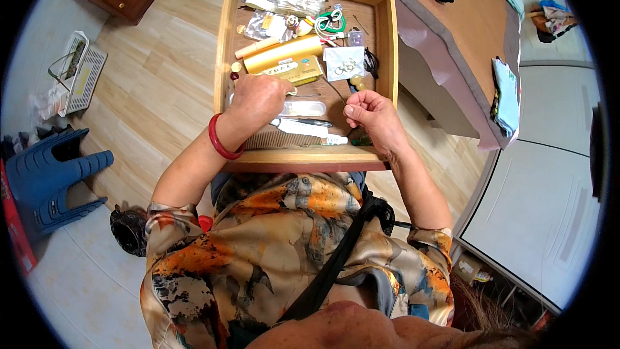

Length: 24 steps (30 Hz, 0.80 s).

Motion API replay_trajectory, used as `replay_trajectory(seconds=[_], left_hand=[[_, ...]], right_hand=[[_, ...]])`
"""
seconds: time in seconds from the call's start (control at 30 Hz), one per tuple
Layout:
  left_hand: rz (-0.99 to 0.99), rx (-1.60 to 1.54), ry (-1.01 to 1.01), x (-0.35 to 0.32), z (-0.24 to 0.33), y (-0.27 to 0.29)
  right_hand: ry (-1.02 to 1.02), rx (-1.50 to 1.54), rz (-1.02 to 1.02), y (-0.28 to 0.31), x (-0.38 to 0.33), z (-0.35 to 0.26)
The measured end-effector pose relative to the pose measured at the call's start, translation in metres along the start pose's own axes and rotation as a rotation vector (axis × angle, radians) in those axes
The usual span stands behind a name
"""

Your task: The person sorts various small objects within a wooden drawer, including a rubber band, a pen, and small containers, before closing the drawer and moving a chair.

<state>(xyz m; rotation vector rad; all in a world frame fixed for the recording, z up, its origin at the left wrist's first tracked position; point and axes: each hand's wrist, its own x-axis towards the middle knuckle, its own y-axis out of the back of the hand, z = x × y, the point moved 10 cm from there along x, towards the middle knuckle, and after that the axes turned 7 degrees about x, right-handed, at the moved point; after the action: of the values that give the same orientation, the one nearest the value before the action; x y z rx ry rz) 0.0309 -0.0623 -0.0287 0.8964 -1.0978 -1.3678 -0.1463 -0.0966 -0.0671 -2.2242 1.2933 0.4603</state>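
Observation:
A wooden drawer (391, 45) full of small things rests in front of my body. My left hand (255, 100), a red bangle on its wrist, is inside the drawer beside a gold box (300, 71). Its fingers are curled together, and what they hold, if anything, is hidden. My right hand (374, 116) is over the drawer's right side. Thumb and finger pinch a thin dark strand (334, 88) that slants up toward a clear bag of rings (344, 63). Between the hands lie a clear plastic case (303, 109), a black pen (310, 121) and a white tube (334, 139).
Gold rolls (284, 53), a bag of cotton swabs (301, 1) and coiled cords (330, 22) fill the drawer's far part. A bed (452, 32) stands to the right, a white cabinet (536, 207) nearer. Blue stools (58, 174) and a white basket (84, 81) are left.

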Motion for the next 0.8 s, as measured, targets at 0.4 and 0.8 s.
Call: replay_trajectory(seconds=[0.4,0.8], left_hand=[[-0.031,-0.006,0.017,0.000,-0.001,0.000],[-0.031,-0.040,0.014,-0.001,-0.002,-0.002]], right_hand=[[0.110,-0.125,-0.022,-0.002,-0.004,-0.006],[0.178,-0.332,-0.013,0.000,-0.009,-0.011]])
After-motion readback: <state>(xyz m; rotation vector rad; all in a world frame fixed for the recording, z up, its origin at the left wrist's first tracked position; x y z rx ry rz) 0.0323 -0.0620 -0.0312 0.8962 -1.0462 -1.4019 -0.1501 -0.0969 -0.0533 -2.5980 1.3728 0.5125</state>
